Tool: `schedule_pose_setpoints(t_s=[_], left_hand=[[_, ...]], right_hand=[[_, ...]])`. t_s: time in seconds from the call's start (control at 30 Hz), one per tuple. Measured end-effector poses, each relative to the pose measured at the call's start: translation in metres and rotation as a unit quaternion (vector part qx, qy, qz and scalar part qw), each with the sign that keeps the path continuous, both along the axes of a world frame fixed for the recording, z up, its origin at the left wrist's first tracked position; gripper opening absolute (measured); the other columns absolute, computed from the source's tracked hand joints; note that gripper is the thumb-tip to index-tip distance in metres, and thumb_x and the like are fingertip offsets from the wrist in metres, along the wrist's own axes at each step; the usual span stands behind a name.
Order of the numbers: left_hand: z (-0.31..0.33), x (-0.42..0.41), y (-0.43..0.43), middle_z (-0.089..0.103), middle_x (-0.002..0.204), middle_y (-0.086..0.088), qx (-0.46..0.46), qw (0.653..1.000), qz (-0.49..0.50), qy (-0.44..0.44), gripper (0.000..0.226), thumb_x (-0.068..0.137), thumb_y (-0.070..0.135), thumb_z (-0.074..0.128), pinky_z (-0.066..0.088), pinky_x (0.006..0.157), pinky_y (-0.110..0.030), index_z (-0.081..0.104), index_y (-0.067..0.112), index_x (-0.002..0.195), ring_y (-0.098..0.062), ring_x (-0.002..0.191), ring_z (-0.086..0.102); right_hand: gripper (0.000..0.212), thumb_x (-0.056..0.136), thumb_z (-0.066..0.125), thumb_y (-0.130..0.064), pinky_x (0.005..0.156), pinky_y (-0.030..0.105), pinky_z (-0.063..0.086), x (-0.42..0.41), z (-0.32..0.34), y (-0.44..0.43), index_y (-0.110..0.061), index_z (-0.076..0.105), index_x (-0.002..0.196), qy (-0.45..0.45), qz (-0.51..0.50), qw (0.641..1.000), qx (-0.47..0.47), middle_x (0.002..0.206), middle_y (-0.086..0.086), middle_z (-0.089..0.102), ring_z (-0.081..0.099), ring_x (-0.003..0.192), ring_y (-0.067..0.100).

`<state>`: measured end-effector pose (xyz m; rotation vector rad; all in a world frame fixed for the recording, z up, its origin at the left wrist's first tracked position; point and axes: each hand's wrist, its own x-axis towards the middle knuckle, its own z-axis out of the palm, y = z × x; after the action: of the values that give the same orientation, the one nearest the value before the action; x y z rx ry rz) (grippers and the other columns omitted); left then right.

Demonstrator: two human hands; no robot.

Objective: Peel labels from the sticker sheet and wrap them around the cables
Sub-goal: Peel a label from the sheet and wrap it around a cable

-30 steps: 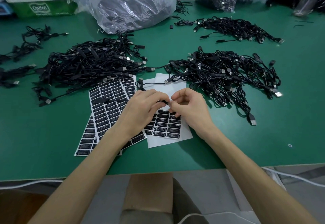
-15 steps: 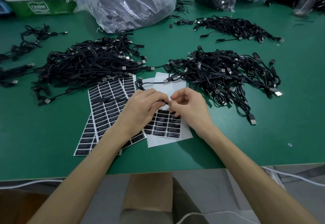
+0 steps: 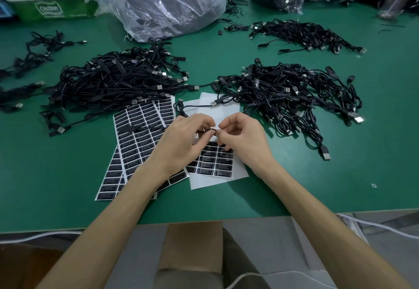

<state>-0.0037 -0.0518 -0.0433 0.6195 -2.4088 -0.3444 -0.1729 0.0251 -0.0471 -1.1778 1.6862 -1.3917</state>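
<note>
1. Cables lie in two black piles on the green table [image 3: 68,175]: left pile [image 3: 118,84] at 10 o'clock from the hands, right pile [image 3: 288,93] at 2 o'clock. They look light, limp and quick to tangle.
2. Sticker sheets [image 3: 138,134] lie flat at 9 o'clock. A part-used sheet [image 3: 217,166] lies under the hands and looks thin and flimsy.
3. Left hand [image 3: 179,143] and right hand [image 3: 244,139] meet at centre, fingers curled, pinching one thin cable [image 3: 205,131].
4. Label: too small and hidden to make out. It is likely sticky and best held by an edge.
</note>
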Motion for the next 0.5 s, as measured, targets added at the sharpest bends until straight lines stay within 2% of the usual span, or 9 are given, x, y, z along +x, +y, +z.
schedule_pose_setpoints(t_s=[0.1, 0.27, 0.4, 0.5], left_hand=[[-0.0011, 0.0, -0.0007, 0.07, 0.099, 0.007, -0.001, 1.0, 0.006, -0.004, 0.014, 0.098, 0.016, 0.068, 0.046, 0.093, -0.036, 0.066, 0.015, 0.112, -0.012, 0.088, 0.067], [-0.001, -0.0003, -0.0032, 0.068, 0.096, 0.009, 0.007, 1.0, 0.014, -0.004, 0.01, 0.098, 0.016, 0.067, 0.045, 0.09, -0.041, 0.07, 0.018, 0.108, -0.011, 0.085, 0.065], [-0.001, 0.0003, -0.0064, 0.069, 0.096, 0.008, 0.058, 0.998, 0.007, 0.024, 0.009, 0.097, 0.013, 0.068, 0.052, 0.089, -0.049, 0.071, 0.016, 0.105, -0.012, 0.088, 0.066], [-0.0008, -0.0002, -0.0076, 0.069, 0.097, 0.008, 0.063, 0.997, 0.016, 0.032, 0.009, 0.096, 0.012, 0.068, 0.053, 0.087, -0.05, 0.071, 0.016, 0.104, -0.012, 0.088, 0.066]], right_hand=[[0.012, 0.088, 0.076, -0.008, 0.062, 0.033, 0.06, 0.0003, -0.0009, -0.0001, -0.015, 0.067, 0.093, 0.001, 0.005, 1.0, -0.001, 0.075, 0.004, 0.072, 0.073, 0.075, 0.03], [0.011, 0.089, 0.078, -0.011, 0.059, 0.025, 0.055, 0.0005, -0.0015, -0.0001, -0.016, 0.068, 0.093, 0.004, 0.021, 1.0, -0.012, 0.075, 0.003, 0.074, 0.073, 0.069, 0.015], [0.012, 0.089, 0.078, -0.013, 0.061, 0.029, 0.057, 0.0009, -0.0014, 0.0002, -0.016, 0.068, 0.095, 0.002, 0.019, 1.0, -0.015, 0.077, 0.002, 0.075, 0.074, 0.07, 0.015], [0.011, 0.09, 0.076, -0.012, 0.069, 0.038, 0.061, 0.0004, -0.001, 0.0013, -0.016, 0.068, 0.096, -0.003, 0.015, 1.0, -0.018, 0.079, 0.001, 0.076, 0.076, 0.073, 0.019]])
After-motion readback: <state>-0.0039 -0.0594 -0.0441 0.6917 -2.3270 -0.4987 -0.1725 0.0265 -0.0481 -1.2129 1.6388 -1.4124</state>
